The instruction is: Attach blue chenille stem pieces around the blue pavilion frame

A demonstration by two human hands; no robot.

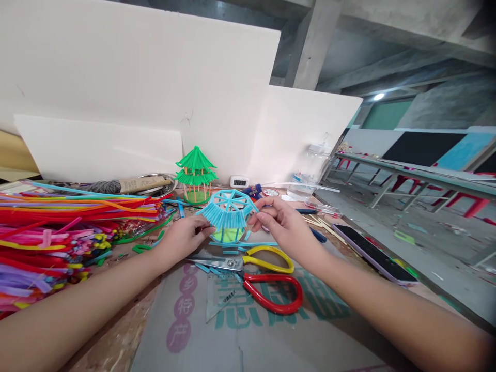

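A small pavilion model (228, 212) made of blue pipe cleaners, with a spoked top ring, a fringed roof and a light green base, stands in front of me. My left hand (184, 235) is closed at the left lower edge of its roof, thumb and fingers pinched on it. On the other side, my right hand (281, 219) pinches a short blue pipe cleaner (253, 205) against the roof's right edge; whether it touches the frame is hard to tell. Scissors (232, 263) with one yellow and one red handle lie open just below, among blue snippets.
Bundles of coloured pipe cleaners (70, 232) fill the left side. Behind stand a green pavilion model (196, 175) and a white digital timer (239, 181). A phone (372, 253) and thin wooden sticks (325, 227) lie right. Printed cardboard (271, 341) covers the front; white boards (135, 77) rise behind.
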